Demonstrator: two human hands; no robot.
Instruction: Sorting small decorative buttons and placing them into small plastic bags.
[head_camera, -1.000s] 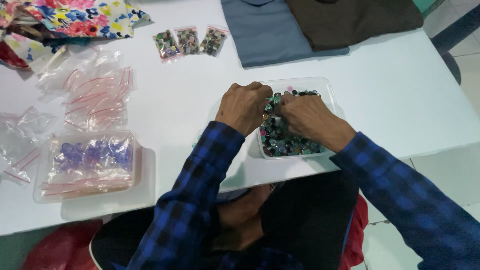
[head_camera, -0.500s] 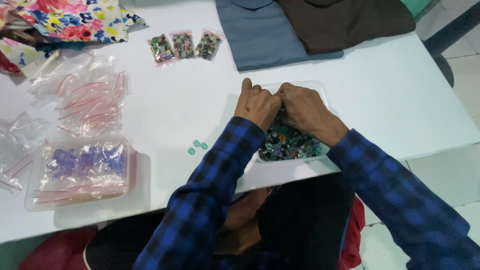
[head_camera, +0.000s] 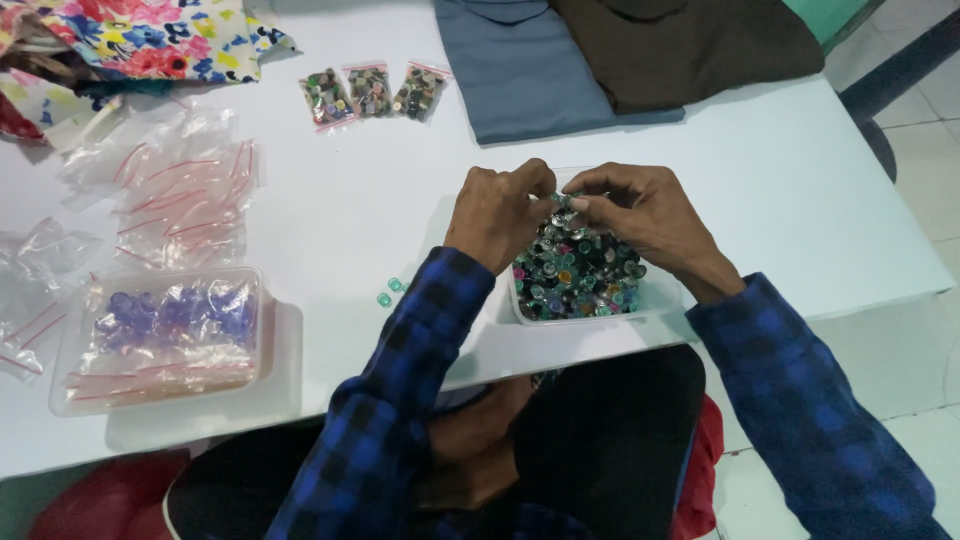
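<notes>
Clear plastic tub of purple beads far left on the white counter, two loose teal beads mid-counter. Left hand and right hand meet fingertip to fingertip over the bead container, pinching something small, probably one bead.

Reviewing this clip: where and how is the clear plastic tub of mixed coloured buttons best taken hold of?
Probably by the two short side walls of the clear plastic tub, just under the rim, coming from above. It sits upright and open-topped, filled with buttons, so a level two-sided hold suits. The left hand and right hand hover over it, pinching something small.
</notes>
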